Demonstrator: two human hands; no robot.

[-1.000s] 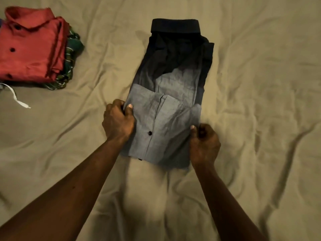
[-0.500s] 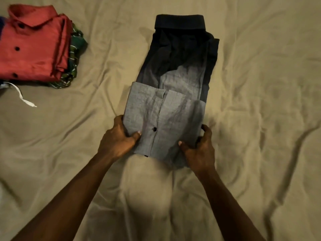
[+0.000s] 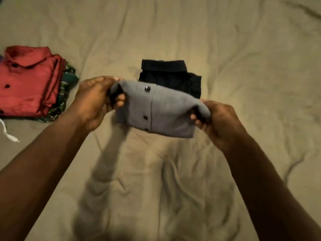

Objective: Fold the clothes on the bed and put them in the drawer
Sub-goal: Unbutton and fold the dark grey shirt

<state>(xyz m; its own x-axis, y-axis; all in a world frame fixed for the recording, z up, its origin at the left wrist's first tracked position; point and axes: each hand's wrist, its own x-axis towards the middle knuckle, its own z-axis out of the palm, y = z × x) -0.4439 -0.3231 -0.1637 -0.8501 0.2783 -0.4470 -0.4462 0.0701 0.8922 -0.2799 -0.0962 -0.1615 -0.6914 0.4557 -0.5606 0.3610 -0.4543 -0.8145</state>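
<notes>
A grey button-up shirt with a dark collar end lies on the bed in the middle of the head view. Its lower grey part is lifted and doubled over toward the collar. My left hand grips the left side of the raised fold, thumb in front and fingers behind. My right hand grips the right side the same way. The dark upper part of the shirt shows behind the fold, flat on the sheet.
A stack of folded clothes sits at the left: a red shirt on top of a green plaid garment. A white cord trails below it. The wrinkled beige bedsheet spreads all around.
Both hands slid to the shirt's bottom edge, took hold of it and lifted the grey lower half up and toward the collar. The camera view shifted, so the stack sits lower in frame.
</notes>
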